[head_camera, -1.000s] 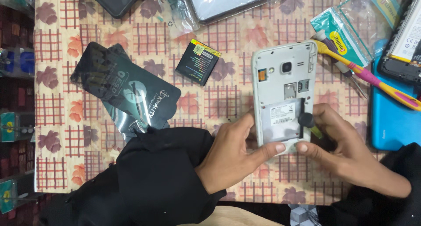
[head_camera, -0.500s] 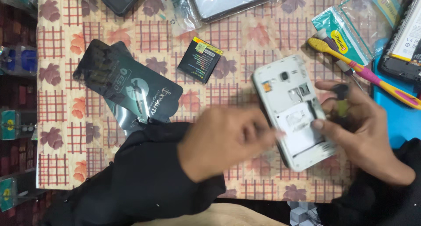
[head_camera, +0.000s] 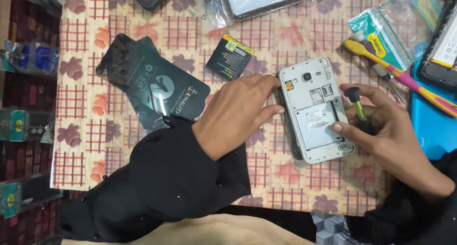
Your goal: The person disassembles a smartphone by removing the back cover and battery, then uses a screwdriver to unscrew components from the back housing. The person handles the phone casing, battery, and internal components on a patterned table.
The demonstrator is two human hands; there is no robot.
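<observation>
- While the phone (head_camera: pixel 315 112) lies back-up and coverless on the checked tablecloth (head_camera: pixel 295 31), its long axis runs from the camera end, away from the person, to the bottom end, nearer them, tilted a little to the right; it sits between the two hands.
- The left hand (head_camera: pixel 238 112) comes in from the left; its fingertips (head_camera: pixel 278 111) press against the phone's long left edge, fingers bent, holding nothing else.
- The right hand (head_camera: pixel 381 126) lies just right of the phone; it is closed around a small screwdriver (head_camera: pixel 358 104) with a black cap and green shaft, and one fingertip (head_camera: pixel 337 128) touches the right rim beside the empty battery bay.
- Both hands touch the phone, so neither is clearly nearer; the screwdriver's cap end points up and away, just beside the phone's upper right edge.
- A loose battery (head_camera: pixel 229 57) lies apart, up and left of the phone, beyond the left hand; a dark foil pouch (head_camera: pixel 152 85) lies further left; a yellow and pink toothbrush (head_camera: pixel 400 76) lies to the upper right.
</observation>
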